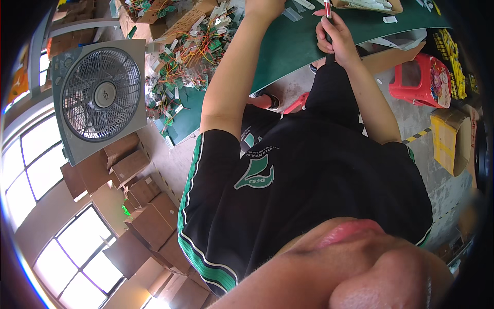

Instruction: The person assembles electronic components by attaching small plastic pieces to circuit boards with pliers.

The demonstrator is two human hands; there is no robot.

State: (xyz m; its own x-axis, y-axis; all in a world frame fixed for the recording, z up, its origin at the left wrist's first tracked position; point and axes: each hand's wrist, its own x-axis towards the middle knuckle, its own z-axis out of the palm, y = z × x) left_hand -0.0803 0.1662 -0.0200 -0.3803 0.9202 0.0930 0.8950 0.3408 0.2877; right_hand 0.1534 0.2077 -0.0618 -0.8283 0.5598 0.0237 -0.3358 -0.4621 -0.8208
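Note:
My right hand is closed round a slim pen-shaped tool, red and pale at its upper end and black where it shows below the fingers. Its exact kind is not clear. The hand is over the near edge of the green table. My left hand reaches over the same table, cut off by the upper rim, so its fingers are hidden. Just right of it lie clear plastic strips. A tangled heap of small green circuit boards with red and yellow wires covers the table left of my left forearm.
A grey box fan stands at the left. Cardboard boxes are stacked on the floor beyond it. A carton of white parts sits at the table's far right. Further right are a red plastic stool and a yellow-taped carton.

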